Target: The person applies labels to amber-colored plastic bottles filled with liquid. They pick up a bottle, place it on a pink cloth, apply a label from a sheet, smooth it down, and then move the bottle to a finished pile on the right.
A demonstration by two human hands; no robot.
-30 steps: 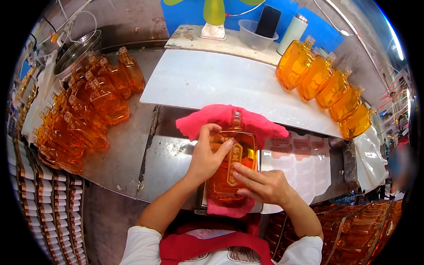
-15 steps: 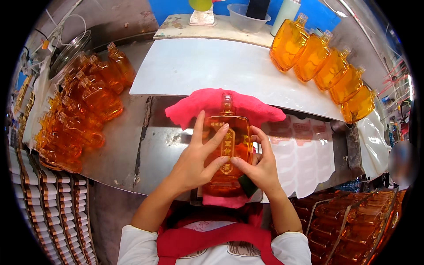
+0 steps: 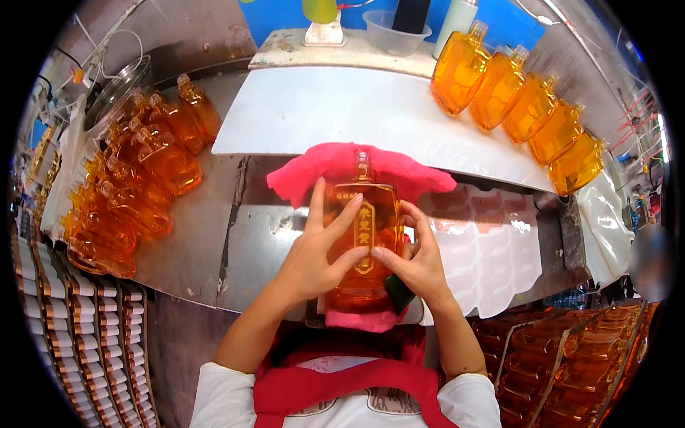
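Note:
An amber glass bottle point(image 3: 362, 285) with a gold-lettered label point(image 3: 364, 235) on its front lies on a pink cloth point(image 3: 314, 167), its neck pointing away from me. My left hand point(image 3: 310, 260) rests on the bottle's left part, index and middle fingers stretched and spread, thumb touching the lower label. My right hand point(image 3: 421, 260) grips the right side, with its thumb on the label beside the left thumb and the other fingers curled along the edge. A dark green flat piece point(image 3: 399, 293) shows under the right palm; how it is held is hidden.
Several filled amber bottles point(image 3: 168, 164) crowd the metal table's left side. More amber bottles point(image 3: 528, 107) stand in a row on the white board point(image 3: 321, 107). A sheet of clear labels point(image 3: 492, 250) lies right of the cloth. Racks of bottles point(image 3: 599, 357) stand at lower right.
The view has shifted slightly. Both hands keep nearly the same place on the bottle, with the thumbs still close together on the lower label.

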